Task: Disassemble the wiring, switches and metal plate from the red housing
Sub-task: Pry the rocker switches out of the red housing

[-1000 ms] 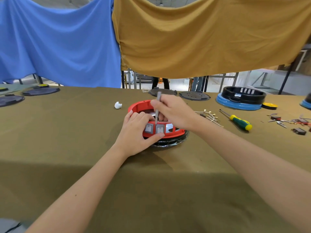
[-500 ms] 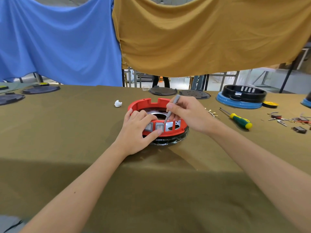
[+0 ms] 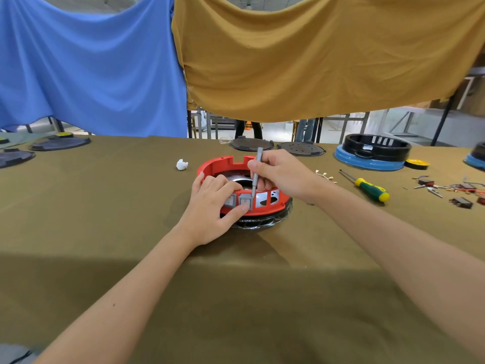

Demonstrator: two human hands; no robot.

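Note:
A round red housing [image 3: 223, 165] sits on a black base in the middle of the table. Two grey rocker switches [image 3: 245, 201] are set in its near wall, and a shiny metal plate [image 3: 262, 199] shows through the wall slots to their right. My left hand [image 3: 210, 206] grips the near wall, fingers over the rim and thumb under the switches. My right hand [image 3: 280, 173] holds a thin grey tool [image 3: 256, 172] almost upright, its tip at the right edge of the right switch.
A green and yellow screwdriver [image 3: 367, 186] and loose wire terminals [image 3: 325, 176] lie right of the housing. Removed switches and wires [image 3: 451, 190] lie at the far right. A black and blue housing [image 3: 372, 153], black lids [image 3: 252, 144] and a white scrap [image 3: 181, 164] lie around.
My right hand has swung the grey tool from upright to tilted and back to near upright, with its tip staying at the switches. My left hand has kept its grip.

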